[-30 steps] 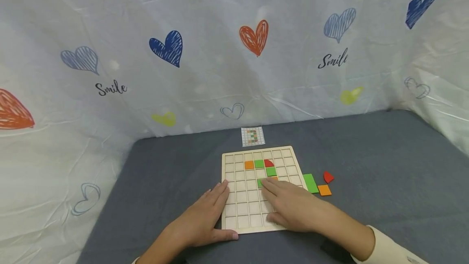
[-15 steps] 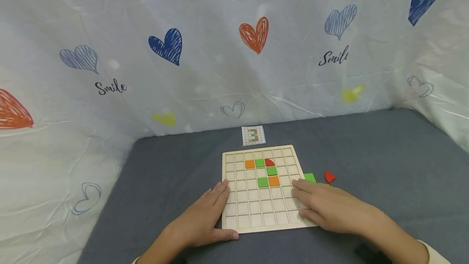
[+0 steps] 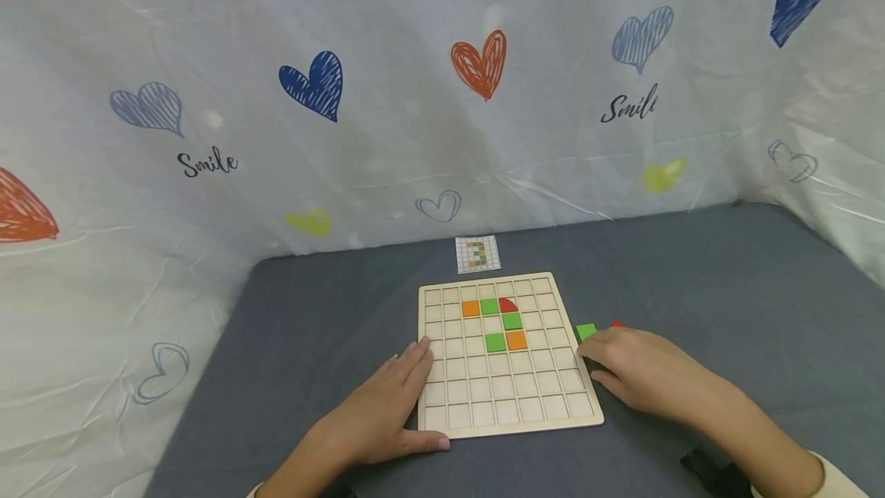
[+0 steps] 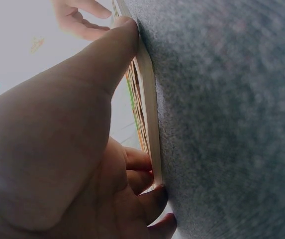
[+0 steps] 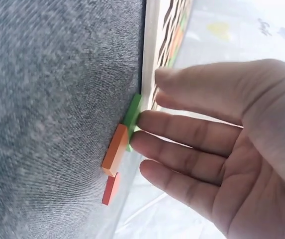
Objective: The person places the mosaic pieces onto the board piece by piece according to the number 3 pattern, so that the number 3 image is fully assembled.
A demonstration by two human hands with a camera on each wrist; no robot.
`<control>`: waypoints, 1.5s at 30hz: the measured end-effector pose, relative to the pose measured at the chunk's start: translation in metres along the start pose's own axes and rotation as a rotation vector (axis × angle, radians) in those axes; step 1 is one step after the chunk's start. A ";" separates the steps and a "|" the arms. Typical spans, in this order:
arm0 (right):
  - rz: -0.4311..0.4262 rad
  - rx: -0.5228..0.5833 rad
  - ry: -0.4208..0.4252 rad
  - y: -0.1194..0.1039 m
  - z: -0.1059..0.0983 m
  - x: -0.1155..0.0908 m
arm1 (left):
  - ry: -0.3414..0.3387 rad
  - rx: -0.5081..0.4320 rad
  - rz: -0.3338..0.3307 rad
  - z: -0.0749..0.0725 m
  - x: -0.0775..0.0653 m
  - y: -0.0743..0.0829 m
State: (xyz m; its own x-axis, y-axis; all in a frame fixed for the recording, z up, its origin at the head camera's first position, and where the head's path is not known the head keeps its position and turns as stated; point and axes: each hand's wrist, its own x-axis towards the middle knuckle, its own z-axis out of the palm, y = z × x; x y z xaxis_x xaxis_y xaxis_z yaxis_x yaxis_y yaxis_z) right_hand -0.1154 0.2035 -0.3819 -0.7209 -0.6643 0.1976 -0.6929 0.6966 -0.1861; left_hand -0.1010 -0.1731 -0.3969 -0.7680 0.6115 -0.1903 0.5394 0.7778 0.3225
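Note:
A square wooden grid board (image 3: 477,412) lies on the grey cloth, with orange, green and red tiles (image 3: 512,320) in several of its cells. My left hand (image 3: 390,410) rests at its near left corner, fingers along the left edge and thumb at the front edge. Just off the board's right side is my right hand (image 3: 639,371), holding nothing. In the right wrist view its extended fingertips are right at a green tile (image 5: 133,113), beside an orange tile (image 5: 115,149) and a red tile (image 5: 111,188). From the head, that orange tile is hidden behind the hand.
Behind the board a small printed card (image 3: 477,254) shows a coloured grid pattern. A white curtain (image 3: 387,152) with hearts and "Smile" lettering hangs at the table's back edge. A dark object (image 3: 715,471) lies under the right forearm.
My right hand has lifted off the board and moved right to the loose tiles, uncovering the green and orange tiles in the middle cells. My left hand stays at the corner.

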 end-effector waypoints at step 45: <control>-0.066 0.084 0.112 0.008 -0.002 0.004 | -0.013 -0.012 -0.015 -0.002 0.000 0.002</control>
State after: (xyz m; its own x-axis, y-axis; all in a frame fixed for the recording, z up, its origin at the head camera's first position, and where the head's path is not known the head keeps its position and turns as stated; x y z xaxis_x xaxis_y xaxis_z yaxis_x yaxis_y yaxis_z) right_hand -0.1233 0.2069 -0.3805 -0.6708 -0.6701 0.3177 -0.7409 0.6242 -0.2479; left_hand -0.1012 -0.1720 -0.3945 -0.7713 0.6019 -0.2069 0.5240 0.7850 0.3305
